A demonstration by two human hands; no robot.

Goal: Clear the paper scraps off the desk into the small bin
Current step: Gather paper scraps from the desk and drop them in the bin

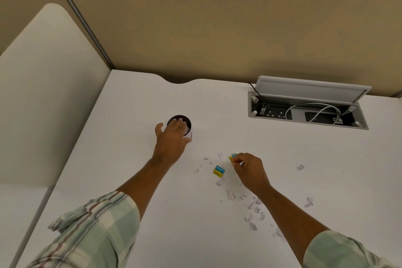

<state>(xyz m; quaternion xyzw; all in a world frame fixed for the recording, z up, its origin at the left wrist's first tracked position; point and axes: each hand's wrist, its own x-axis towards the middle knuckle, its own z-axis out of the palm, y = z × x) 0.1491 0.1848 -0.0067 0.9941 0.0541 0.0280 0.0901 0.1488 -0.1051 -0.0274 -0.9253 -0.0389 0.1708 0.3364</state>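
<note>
1 small dark round bin (187,120) is seen standing on the white desk (134,159), left of centre. The left hand (171,137) is spread over its mouth, fingers loosely extended, with white paper visible at the fingertips; whether the paper is gripped cannot be told. The right hand (247,166) is pinched closed on 1 small yellow-and-blue box (232,156). A 2nd box of the same kind (218,171) lies on the desk just beside it, and the word "apsara" can be read on its blue face. Roughly 20 white paper scraps (253,206) are scattered over the desk between and below the hands, with 2 stray ones (300,167) further right. 1 open cable box (306,113) is set into the desk at the back right.
</note>
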